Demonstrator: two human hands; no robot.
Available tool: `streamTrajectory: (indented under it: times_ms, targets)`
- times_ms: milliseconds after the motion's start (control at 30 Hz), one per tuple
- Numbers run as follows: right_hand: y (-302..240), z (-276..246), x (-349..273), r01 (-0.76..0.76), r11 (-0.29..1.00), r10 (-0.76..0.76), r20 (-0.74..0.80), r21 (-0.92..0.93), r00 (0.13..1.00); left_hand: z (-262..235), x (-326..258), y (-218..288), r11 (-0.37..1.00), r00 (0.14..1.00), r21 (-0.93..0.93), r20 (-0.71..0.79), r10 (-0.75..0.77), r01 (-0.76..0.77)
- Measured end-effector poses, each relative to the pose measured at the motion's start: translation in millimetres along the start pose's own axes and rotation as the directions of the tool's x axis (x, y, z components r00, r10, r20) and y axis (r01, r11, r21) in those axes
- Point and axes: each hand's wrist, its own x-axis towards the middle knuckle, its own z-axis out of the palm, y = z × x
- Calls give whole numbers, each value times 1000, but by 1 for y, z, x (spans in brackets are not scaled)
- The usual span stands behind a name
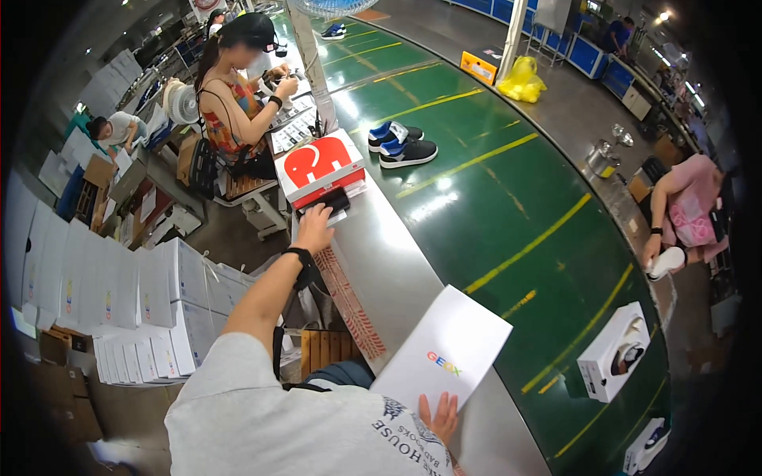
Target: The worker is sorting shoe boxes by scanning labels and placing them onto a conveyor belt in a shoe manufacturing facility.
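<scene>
Item, we list first: one white box [468, 329], closed, on the metal bench [377, 242] before the person, its long axis running away and rightward, its far end reaching over the green belt [496, 230]. Right hand [439, 419], the nearer one: open, fingers spread on the box's near end, so that most of the length lies ahead of them. Left hand [315, 228]: well apart, up the bench, fingers upon a dark flat object [336, 198]; whether they grip it we cannot tell. Just beyond that, one red-and-white box [321, 168]. On the belt, we count a dark pair of shoes [409, 155] with blue linings. Leftward, stacked white boxes [115, 278]; past the red-and-white box, a seated co-worker [230, 111].
</scene>
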Motion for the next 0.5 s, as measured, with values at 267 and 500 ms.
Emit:
streamTrajectory:
  times_ms: [267,500]
  targets:
    - [1,12,22,50,954,-52,0,-294,999,40,46,-52,995,990,-71,123,72,-63]
    - [2,29,13,-224,964,217,-66,-145,974,38,46,-59,985,998,-171,60,10,0]
